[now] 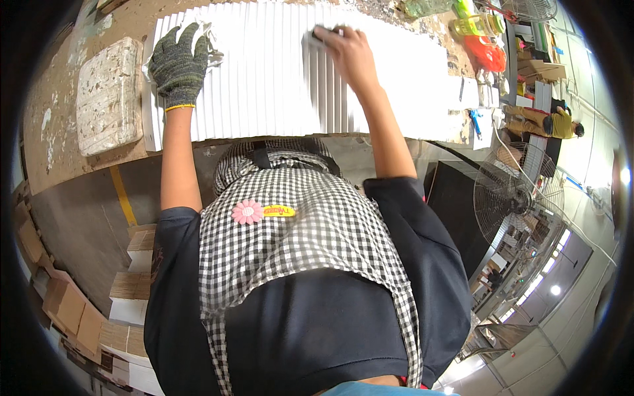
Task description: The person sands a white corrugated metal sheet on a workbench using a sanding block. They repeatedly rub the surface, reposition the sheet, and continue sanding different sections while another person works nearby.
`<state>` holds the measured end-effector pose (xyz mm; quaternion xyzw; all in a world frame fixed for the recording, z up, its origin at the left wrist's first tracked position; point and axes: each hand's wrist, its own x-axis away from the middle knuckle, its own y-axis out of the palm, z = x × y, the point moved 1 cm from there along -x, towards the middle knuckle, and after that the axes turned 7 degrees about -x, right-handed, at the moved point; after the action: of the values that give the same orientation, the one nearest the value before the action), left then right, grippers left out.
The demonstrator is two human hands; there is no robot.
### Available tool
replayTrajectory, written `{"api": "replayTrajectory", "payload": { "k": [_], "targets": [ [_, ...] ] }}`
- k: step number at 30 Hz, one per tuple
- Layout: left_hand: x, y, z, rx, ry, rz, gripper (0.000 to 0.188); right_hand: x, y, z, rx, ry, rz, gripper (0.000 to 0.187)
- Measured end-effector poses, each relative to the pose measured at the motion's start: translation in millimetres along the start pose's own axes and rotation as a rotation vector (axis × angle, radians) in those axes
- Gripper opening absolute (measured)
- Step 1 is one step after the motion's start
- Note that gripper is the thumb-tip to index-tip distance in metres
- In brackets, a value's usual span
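Side by side across the table lie several long white strips [264, 72], packed edge to edge like a ridged sheet. My left hand [179, 67], in a dark grey knit glove with a yellow cuff edge, rests with spread fingers near their left end. Crumpled white cloth or paper [212, 49] shows beneath and beside that glove. Farther right, my bare right hand [350, 56] is closed around a small dark object [321, 34] over the strips. Its kind is hard to make out, as the fingers cover part of it. Dark shadow falls on the strips below it.
A worn, whitish slab-like block [109, 96] lies left of the strips on the stained table [53, 145]. Red plastic bag [485, 53] at far right. A caged fan [518, 198] stands right of me; stacked boxes [129, 297] sit lower left. Another person [561, 124] is in the right background.
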<state>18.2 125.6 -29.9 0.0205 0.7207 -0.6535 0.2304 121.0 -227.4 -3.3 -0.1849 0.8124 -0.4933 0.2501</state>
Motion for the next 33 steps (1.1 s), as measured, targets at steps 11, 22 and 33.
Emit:
{"api": "replayTrajectory", "payload": {
  "k": [11, 22, 33],
  "targets": [
    [0.7, 7.9, -4.1, -0.001, 0.009, -0.031, 0.05, 143.1, -89.5, -84.8, -0.191, 0.118, -0.236, 0.048],
    [-2.0, 1.8, -1.3, -0.008, 0.007, -0.032, 0.049, 174.9, -90.8, -89.0, -0.025, -0.014, -0.4, 0.048],
    [-1.0, 8.5, -3.5, 0.029, 0.029, -0.005, 0.051, 194.3, -101.5, -94.2, 0.1, 0.132, -0.286, 0.043]
  ]
}}
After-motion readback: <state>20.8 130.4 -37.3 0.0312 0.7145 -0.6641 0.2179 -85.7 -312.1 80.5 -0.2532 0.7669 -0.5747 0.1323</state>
